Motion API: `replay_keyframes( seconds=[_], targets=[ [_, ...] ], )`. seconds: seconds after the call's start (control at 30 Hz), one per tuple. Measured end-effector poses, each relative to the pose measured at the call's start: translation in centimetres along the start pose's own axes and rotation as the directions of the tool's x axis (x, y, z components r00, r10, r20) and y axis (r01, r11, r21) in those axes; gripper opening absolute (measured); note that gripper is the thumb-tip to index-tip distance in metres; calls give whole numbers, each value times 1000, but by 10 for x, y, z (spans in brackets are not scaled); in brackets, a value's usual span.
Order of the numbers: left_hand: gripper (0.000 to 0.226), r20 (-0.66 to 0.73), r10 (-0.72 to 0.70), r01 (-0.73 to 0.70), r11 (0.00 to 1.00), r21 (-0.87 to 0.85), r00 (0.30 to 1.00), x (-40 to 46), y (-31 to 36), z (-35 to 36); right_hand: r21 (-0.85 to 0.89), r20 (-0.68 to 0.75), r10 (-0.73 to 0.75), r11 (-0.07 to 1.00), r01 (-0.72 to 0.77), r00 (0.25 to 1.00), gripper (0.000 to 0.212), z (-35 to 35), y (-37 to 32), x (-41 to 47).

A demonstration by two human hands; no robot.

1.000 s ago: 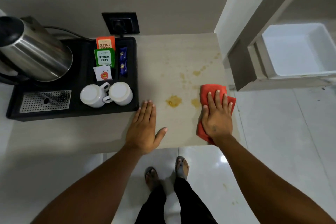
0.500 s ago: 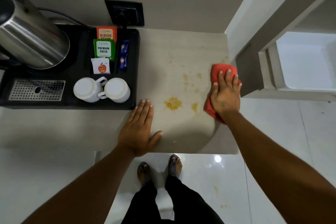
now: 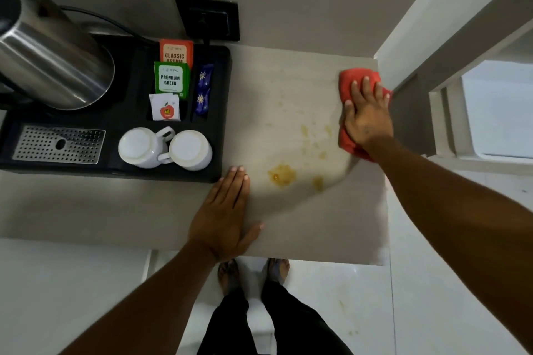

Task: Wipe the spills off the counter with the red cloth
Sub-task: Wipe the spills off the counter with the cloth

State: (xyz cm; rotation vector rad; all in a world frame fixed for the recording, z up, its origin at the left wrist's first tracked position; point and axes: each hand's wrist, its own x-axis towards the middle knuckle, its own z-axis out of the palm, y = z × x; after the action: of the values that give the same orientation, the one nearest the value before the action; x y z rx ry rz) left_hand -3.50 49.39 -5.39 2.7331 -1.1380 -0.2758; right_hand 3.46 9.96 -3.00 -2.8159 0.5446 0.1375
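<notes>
Right hand [image 3: 367,117] flat on the red cloth [image 3: 356,81], fingers [image 3: 365,86] spread, at the counter [image 3: 317,225] far right corner. Soft, light, bunches easily, so palm pressure suits it. Left hand [image 3: 223,216] braces, fingers together. Largest spill [image 3: 282,175] looks wet, though that's hard to tell.

Looks like a hotel room's tea corner, or a similar guest pantry. Beige counter [image 3: 302,225] set in a wall niche, with a black tray [image 3: 127,112] along its left edge. On the tray's far left corner, a steel kettle [image 3: 54,66]; along its near edge, a perforated drip grate [image 3: 59,145] and two upturned white cups [image 3: 164,148]. In the tray's middle slots, tea sachets [image 3: 172,78] marked "Classic Assam" and "Premium Green", plus blue sugar sticks [image 3: 203,89]. Black socket [image 3: 208,18] on the wall behind. Glossy white floor tiles [image 3: 72,282] below.
</notes>
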Motion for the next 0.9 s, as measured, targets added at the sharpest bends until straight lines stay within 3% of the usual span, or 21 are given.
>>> replay_keyframes(
  seconds=[0.13, 0.23, 0.33, 0.53, 0.73, 0.9],
  targets=[
    [94, 1, -10, 10, 1000, -23, 1000, 0, 1, -3, -8, 38, -179, 984, 179, 983, 56, 3, -46, 34],
    [94, -12, -6, 6, 999, -40, 1000, 1, 1, -5, -32, 93, -356, 932, 361, 930, 60, 3, -37, 20],
    [96, -21, -16, 16, 999, -34, 1000, 0, 3, -6, -20, 77, -312, 949, 315, 947, 61, -2, -21, 19],
    [97, 3, -33, 33, 999, -42, 999, 1, 7, -11, -14, 28, -345, 938, 346, 938, 54, 5, -78, 71],
    [96, 23, -39, 40, 999, -35, 999, 1, 6, -12, -75, 143, -590, 794, 603, 794, 55, 2, -75, 40],
    [97, 35, -49, 51, 997, -57, 998, 1, 5, -9, -98, 53, -494, 862, 497, 868, 56, 1, -87, 59]
  ],
)
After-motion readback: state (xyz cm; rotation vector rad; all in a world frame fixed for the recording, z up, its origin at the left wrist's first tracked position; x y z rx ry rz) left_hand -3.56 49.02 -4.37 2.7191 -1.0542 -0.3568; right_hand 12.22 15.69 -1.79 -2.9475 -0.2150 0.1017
